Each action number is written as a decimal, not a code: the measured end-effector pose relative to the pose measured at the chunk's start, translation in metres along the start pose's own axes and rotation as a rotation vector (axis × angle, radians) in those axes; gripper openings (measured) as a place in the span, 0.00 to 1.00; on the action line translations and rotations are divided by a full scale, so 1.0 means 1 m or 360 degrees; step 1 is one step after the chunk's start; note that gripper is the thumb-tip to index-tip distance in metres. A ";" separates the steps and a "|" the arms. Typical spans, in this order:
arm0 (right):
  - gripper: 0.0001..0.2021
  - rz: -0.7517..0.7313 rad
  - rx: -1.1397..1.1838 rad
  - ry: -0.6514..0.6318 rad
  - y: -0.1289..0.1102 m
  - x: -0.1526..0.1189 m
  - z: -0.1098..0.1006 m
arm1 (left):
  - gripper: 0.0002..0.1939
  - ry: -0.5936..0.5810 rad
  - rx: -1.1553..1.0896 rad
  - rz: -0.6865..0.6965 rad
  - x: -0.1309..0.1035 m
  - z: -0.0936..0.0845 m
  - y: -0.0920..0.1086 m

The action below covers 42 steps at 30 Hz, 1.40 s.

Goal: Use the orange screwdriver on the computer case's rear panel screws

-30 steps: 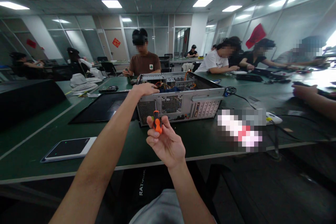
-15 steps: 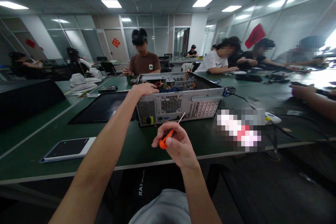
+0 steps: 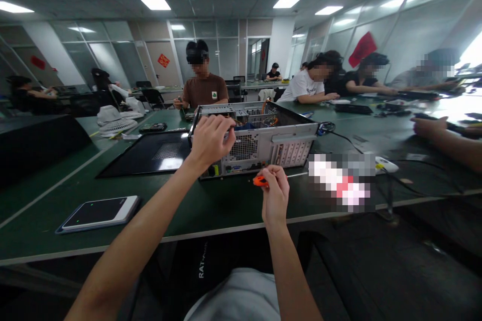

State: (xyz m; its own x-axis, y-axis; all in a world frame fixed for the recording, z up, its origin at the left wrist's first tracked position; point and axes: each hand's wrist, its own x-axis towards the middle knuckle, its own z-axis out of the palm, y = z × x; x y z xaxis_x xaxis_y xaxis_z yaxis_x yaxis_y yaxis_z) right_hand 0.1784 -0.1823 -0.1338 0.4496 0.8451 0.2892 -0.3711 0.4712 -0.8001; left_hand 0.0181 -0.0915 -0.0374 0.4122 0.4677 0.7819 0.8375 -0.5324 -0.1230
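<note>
An opened desktop computer case (image 3: 289,133) lies on its side, its rear panel of vents, ports and slot covers turned towards me. My left hand (image 3: 213,140) is at the upper left part of that panel, its fingers curled and thumb pressed near the fingertips; whatever is between them is too small to name. In front of the panel's lower edge, my right hand (image 3: 276,190) is closed round a screwdriver (image 3: 260,181) with an orange handle. Its thin shaft points right, level with the table and away from the case.
Left of the case lies a black side panel (image 3: 145,158). A flat white device with a black top (image 3: 100,212) is nearer me. Cables (image 3: 341,136) and a blurred-out patch are on the right of the green table (image 3: 233,205). Across it, a person in brown (image 3: 205,91) sits working.
My left hand has drawn back from the case's inside to its rear edge, fingers curling. My right hand has moved right and turned, so the screwdriver's shaft now points right instead of up.
</note>
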 end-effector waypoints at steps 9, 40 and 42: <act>0.18 0.0090 0.0012 0.0014 0.010 0.003 -0.002 | 0.15 -0.0729 -0.0233 0.0025 -0.080 0.050 0.035; 0.13 0.0182 0.0028 -0.0095 0.007 -0.008 0.016 | 0.16 -0.1095 -0.0377 -0.0078 -0.080 0.057 0.059; 0.13 0.0164 0.0056 -0.0044 0.001 -0.002 0.010 | 0.16 -0.0993 -0.0394 -0.0112 -0.082 0.057 0.058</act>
State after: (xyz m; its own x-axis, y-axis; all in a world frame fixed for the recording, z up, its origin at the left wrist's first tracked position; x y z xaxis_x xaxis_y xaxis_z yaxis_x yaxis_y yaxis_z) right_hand 0.1691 -0.1815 -0.1298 0.3851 0.8960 0.2210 -0.4429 0.3895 -0.8076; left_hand 0.0539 -0.1202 -0.1436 0.5521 0.7874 0.2741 0.7935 -0.5972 0.1170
